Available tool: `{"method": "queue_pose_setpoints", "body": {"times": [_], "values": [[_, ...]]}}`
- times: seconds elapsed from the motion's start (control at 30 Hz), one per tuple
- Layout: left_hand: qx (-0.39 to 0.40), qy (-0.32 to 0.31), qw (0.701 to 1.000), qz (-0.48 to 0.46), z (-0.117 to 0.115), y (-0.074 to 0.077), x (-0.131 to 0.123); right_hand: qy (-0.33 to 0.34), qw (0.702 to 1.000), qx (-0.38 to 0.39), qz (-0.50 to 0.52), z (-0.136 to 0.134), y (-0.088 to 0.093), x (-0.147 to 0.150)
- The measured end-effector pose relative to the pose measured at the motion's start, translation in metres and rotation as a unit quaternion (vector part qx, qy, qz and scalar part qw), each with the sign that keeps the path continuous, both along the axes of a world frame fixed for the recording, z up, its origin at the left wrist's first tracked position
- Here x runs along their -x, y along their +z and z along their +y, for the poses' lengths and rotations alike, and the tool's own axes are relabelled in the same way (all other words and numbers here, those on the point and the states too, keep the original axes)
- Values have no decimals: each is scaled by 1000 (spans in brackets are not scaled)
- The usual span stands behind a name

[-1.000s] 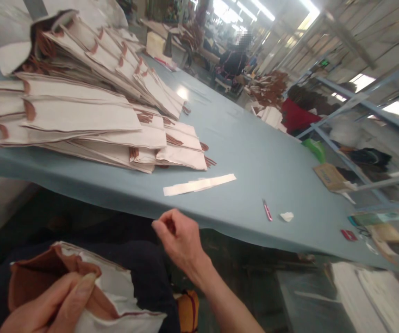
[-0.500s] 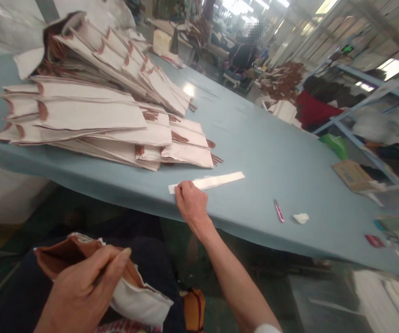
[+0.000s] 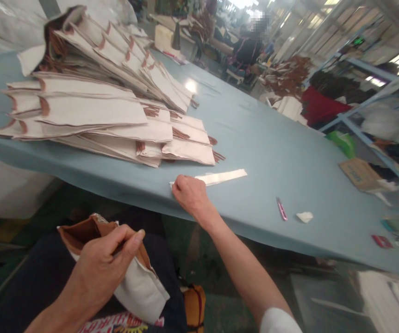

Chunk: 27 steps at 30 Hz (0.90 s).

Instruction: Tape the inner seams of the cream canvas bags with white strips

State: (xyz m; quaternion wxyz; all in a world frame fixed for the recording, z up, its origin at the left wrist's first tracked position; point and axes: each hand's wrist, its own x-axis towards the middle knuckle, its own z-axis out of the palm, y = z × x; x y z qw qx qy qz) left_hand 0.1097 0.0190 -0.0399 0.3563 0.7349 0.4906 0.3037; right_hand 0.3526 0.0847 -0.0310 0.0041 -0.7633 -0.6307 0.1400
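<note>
My left hand (image 3: 104, 266) pinches the brown-lined opening of a white fabric bag (image 3: 135, 286) that lies on my lap. Its fingers are closed on the bag's edge. My right hand (image 3: 190, 194) reaches onto the blue table (image 3: 272, 157) and rests with bent fingers on the near end of a few long white strips (image 3: 225, 176). Just behind the strips lies a big fanned stack of white pieces with brown trim (image 3: 95, 106).
A small pink cutter (image 3: 282, 209) and a crumpled white scrap (image 3: 304, 216) lie to the right of the strips. Blue metal shelving (image 3: 369, 120) with goods stands at the right. Another person (image 3: 248, 48) sits at the table's far end.
My right hand has gone from mid-air below the table edge up onto the white strips. My left hand has shifted its grip on the bag, and the bag sits further right.
</note>
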Motion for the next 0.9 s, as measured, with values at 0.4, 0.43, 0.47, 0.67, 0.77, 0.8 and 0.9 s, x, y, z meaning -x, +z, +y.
{"method": "queue_pose_setpoints", "body": {"times": [0.4,0.43,0.47,0.67,0.77,0.8,0.9], "values": [[49,55,997,6,9,0,-2,-31,973,-49,223,1,-20,-46],[56,58,997,4,10,1,-6,-35,966,-52,251,0,-22,-50],[63,60,996,3,12,1,-10,-40,958,-55,278,-1,-23,-52],[58,-14,998,24,34,7,-38,-67,910,-57,406,-13,-29,-63],[41,-51,997,48,47,7,-55,-73,889,-55,450,-20,-31,-65],[36,-60,996,55,50,6,-61,-75,882,-55,461,-22,-31,-66],[18,-91,992,88,58,1,-77,-79,868,-59,487,-24,-31,-66]]}}
